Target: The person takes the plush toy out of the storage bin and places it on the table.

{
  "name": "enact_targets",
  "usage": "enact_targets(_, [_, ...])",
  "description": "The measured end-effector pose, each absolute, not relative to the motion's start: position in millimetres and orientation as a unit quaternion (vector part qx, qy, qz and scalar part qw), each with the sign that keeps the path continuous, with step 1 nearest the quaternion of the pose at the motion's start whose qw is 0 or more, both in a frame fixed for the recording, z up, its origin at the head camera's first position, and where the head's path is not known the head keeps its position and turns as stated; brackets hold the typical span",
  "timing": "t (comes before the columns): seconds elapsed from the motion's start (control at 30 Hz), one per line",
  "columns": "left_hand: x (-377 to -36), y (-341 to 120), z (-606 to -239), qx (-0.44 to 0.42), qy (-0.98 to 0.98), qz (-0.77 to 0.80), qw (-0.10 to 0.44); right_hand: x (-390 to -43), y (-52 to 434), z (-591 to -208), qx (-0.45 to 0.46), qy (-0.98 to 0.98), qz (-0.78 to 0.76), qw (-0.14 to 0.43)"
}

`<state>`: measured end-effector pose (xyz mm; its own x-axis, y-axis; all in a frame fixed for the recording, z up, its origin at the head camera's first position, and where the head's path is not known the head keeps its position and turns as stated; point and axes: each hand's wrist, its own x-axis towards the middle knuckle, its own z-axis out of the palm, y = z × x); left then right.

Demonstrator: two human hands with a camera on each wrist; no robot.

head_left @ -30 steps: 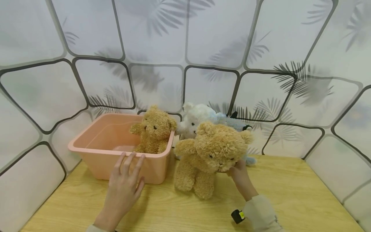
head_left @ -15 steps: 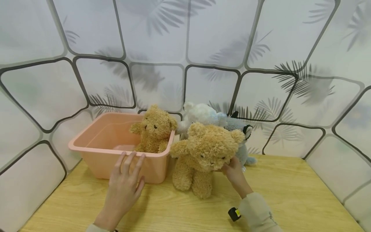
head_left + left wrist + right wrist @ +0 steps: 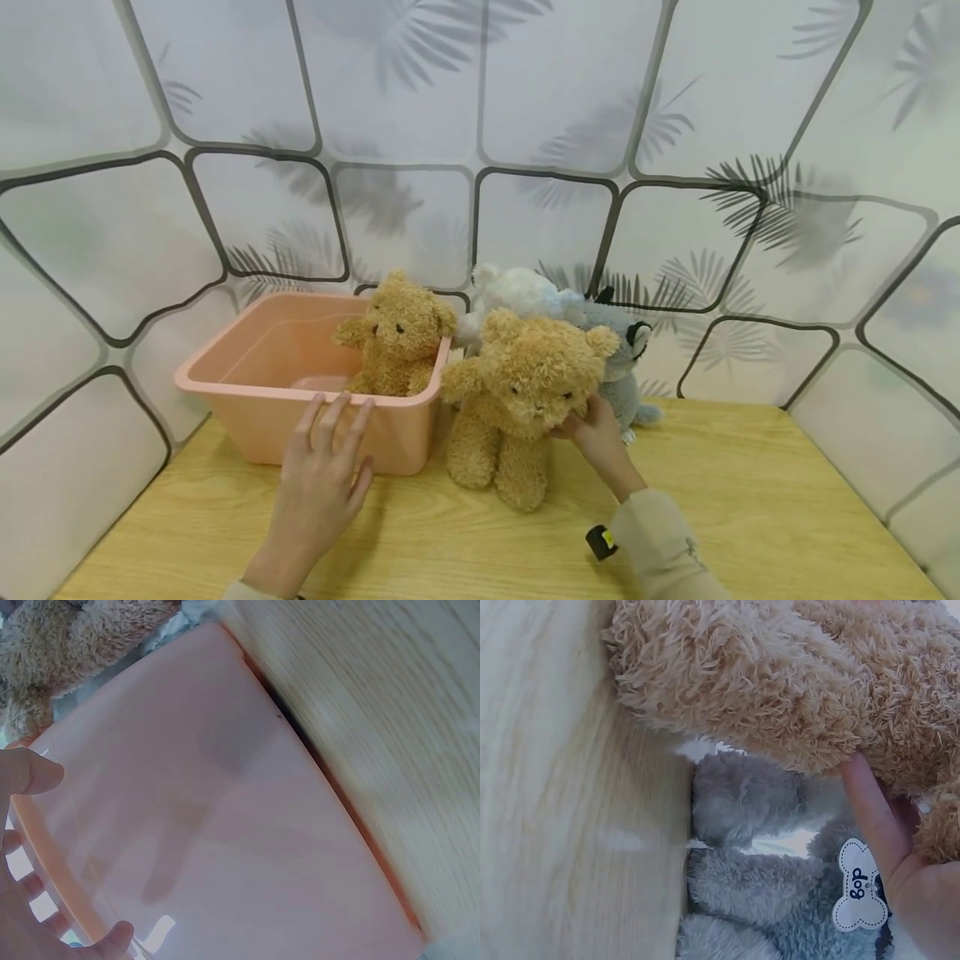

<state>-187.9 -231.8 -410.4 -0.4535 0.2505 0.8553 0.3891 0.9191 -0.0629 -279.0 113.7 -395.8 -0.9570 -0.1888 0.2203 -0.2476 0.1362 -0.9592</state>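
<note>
My left hand (image 3: 318,492) rests with its fingertips on the near rim of a pink plastic bin (image 3: 270,425); in the left wrist view, the thumb (image 3: 34,772) lies beside that rim. A tan teddy bear (image 3: 405,325) sits inside the bin's right end. To the right of the bin, my right hand (image 3: 600,450) grips a larger tan teddy bear (image 3: 498,433) at its side, below the head. The right wrist view shows the thumb (image 3: 874,817) pressed into its fur (image 3: 735,675). The far fingers are hidden behind the bear.
Behind the held bear are a white plush toy (image 3: 517,292) and a grey plush dog (image 3: 618,375) with a bone-shaped tag (image 3: 859,889). All stand on a wooden table (image 3: 750,500). Patterned walls (image 3: 555,225) enclose the back and sides.
My right hand and the larger bear have shifted left, and the bear's head has tipped more upright. More of the grey plush dog shows behind it. The left hand has stayed put.
</note>
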Motion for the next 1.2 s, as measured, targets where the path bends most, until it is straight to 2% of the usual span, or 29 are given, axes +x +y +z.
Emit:
enact_targets(0.37, [-178, -226, -409, -0.182, -0.854, -0.068, 0.483, -288, 109, -387, 0.106, -0.787, 0.603, 0.076])
enact_targets(0.7, [-169, -221, -407, -0.177, -0.855, -0.061, 0.484, -294, 105, -386, 0.077, -0.805, 0.581, 0.089])
enact_targets(1.2, [-154, -214, -406, -0.167, -0.857, -0.057, 0.483, -284, 115, -382, 0.078, -0.767, 0.636, 0.037])
